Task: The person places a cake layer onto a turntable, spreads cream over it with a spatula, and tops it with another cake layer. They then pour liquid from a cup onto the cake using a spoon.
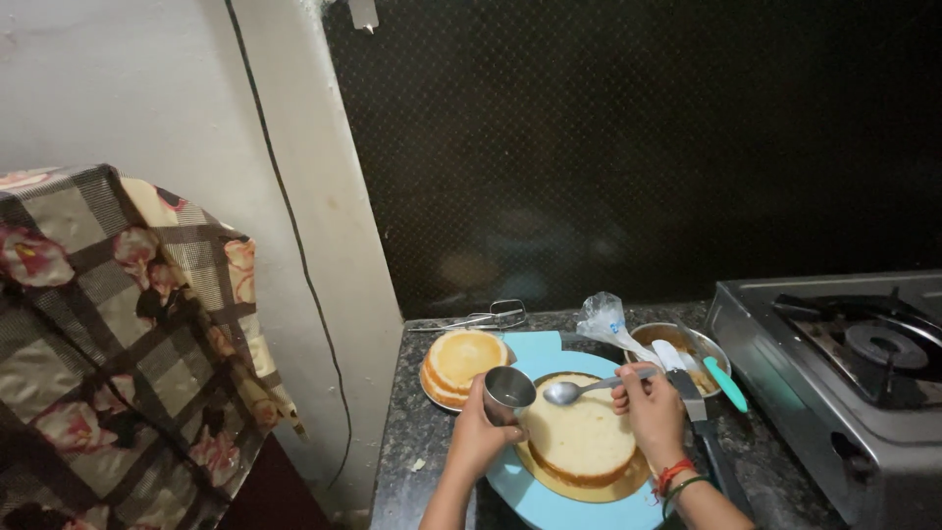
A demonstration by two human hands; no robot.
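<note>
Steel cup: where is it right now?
In the head view, the steel cup is held in the left hand at the left edge of the sponge cake, just below the plate of cake layers.

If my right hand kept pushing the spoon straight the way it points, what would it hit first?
The right hand aims its spoon leftward. It would likely meet the steel cup held by the left hand first, though depth is unclear.
</note>
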